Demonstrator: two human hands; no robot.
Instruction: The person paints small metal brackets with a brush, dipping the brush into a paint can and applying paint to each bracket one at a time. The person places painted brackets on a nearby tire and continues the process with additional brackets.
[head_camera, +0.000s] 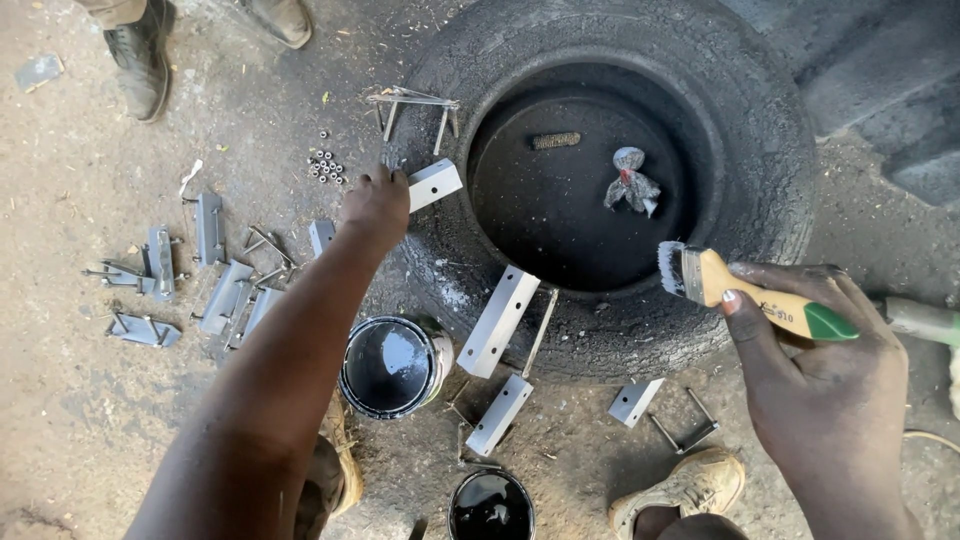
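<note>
My left hand (375, 205) reaches out and grips a short grey-painted metal bracket (434, 184) lying on the rim of a big black tyre (770, 150). My right hand (815, 350) holds a paintbrush (745, 290) with a pale wooden handle, green end and grey-tipped bristles, above the tyre's near edge. Two more grey brackets (498, 320) lean against the tyre's near side. A tin of paint (388, 366) stands open below my left arm.
Several grey brackets and bolts (215, 290) lie on the dirt at the left, with small nuts (325, 166) near them. A rag (630, 182) lies inside the tyre. A second tin (490, 505) stands near my shoe (685, 485). Another person's boots (140, 55) are at top left.
</note>
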